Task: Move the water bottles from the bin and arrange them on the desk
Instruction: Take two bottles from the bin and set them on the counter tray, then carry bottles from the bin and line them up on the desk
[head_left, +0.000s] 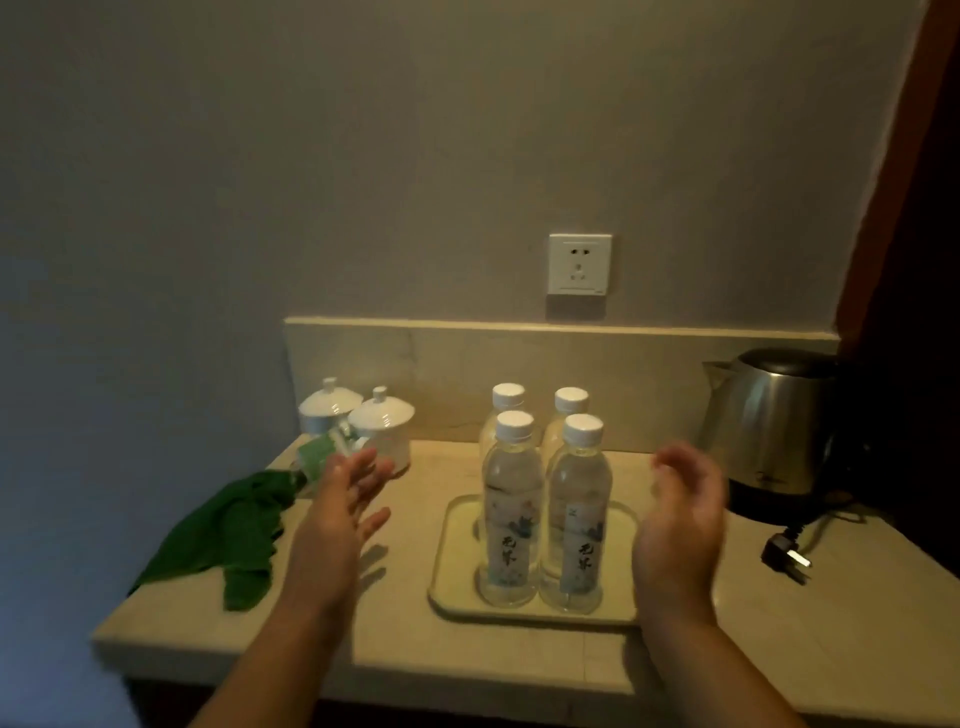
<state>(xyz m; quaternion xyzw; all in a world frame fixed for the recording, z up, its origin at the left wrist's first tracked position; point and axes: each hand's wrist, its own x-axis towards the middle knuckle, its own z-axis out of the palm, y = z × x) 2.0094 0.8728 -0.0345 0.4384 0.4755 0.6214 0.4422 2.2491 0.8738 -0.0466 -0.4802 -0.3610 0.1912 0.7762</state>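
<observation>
Several clear water bottles (511, 514) with white caps and printed labels stand upright in two rows on a pale rectangular tray (451, 577) on the beige desk (395, 644). My left hand (343, 506) hovers to the left of the tray, fingers spread and straight, holding nothing. My right hand (683, 512) hovers to the right of the tray, palm turned toward the bottles, fingers relaxed and empty. Neither hand touches a bottle. No bin is in view.
Two white lidded cups (382, 423) stand at the back left. A green cloth (228, 530) lies over the desk's left edge beside a small green-labelled item (318, 457). A steel kettle (774, 431) with its plug (784, 556) sits at the right. A wall socket (580, 265) is above.
</observation>
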